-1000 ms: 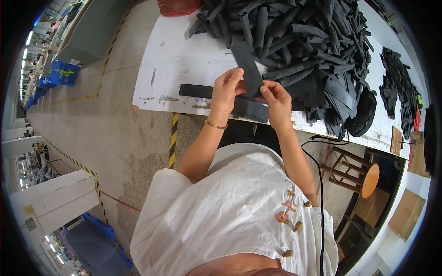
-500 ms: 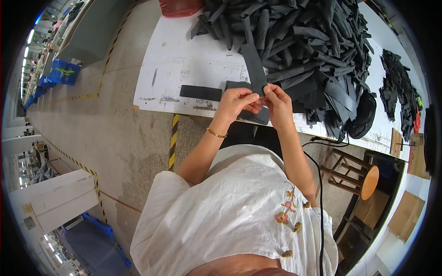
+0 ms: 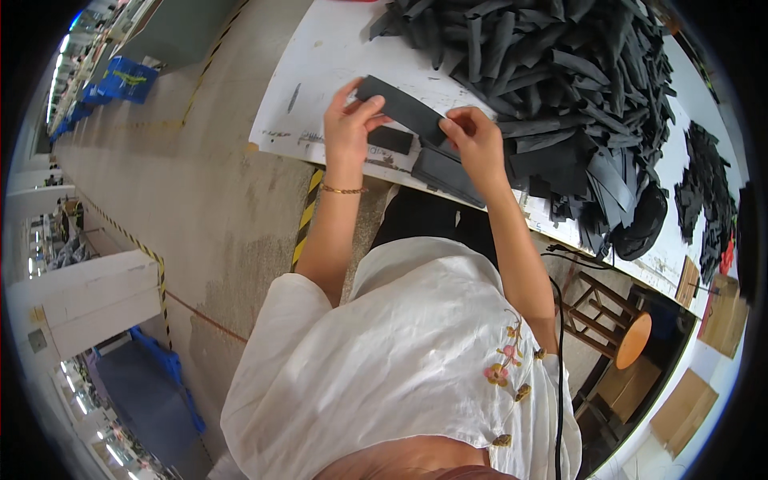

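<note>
Black rubbery strip [image 3: 400,108] was stretched between both hands in the upper middle of the frame, lifted a bit off the white table [image 3: 320,72], with the left hand [image 3: 348,120] pinching its upper-left end, thumb on top and fingers behind, and the right hand [image 3: 474,140] clamped on the lower-right end. So the strip ran diagonally from one grip to the other, with a short black piece [image 3: 390,140] and a small stack of flat pieces [image 3: 448,174] lying just under it. Huge heap of black strips [image 3: 560,80] filled the upper right, touching the stack's far side as far as I could tell.
</note>
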`<state>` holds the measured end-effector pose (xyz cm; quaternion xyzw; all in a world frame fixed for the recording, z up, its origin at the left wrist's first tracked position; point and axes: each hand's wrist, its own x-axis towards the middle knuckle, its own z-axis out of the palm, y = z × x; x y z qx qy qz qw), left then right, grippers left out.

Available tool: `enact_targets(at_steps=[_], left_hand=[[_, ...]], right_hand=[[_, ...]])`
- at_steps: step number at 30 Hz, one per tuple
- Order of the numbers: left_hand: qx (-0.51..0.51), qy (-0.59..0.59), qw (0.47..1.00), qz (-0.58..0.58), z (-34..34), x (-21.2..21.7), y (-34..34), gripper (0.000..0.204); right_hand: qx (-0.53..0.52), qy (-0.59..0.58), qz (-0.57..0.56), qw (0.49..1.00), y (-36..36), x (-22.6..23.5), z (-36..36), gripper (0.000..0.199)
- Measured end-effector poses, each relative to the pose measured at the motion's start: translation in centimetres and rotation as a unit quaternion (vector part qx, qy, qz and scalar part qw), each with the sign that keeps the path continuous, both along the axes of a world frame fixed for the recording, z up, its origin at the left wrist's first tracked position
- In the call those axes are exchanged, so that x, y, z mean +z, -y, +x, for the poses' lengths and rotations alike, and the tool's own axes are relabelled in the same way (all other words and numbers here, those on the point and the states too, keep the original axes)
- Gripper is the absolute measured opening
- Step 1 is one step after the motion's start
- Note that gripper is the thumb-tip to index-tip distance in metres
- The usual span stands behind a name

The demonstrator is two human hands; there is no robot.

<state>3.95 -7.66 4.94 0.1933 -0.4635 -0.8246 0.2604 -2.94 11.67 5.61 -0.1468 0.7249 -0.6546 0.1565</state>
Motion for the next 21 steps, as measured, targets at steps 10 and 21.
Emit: enact_targets(at_steps=[10,21], left_hand=[[0.131,0.144,0.975,-0.108,6.2,-6.4,5.0,0.047],[0.138,0.192,0.707,-0.667,5.5,-7.3,1.6,0.048]], right_hand=[[0.08,-0.125,0.275,0.95,7.1,-3.5,2.9,0.018],[-0.011,-0.334,0.256,0.907,2.5,-3.0,3.9,0.012]])
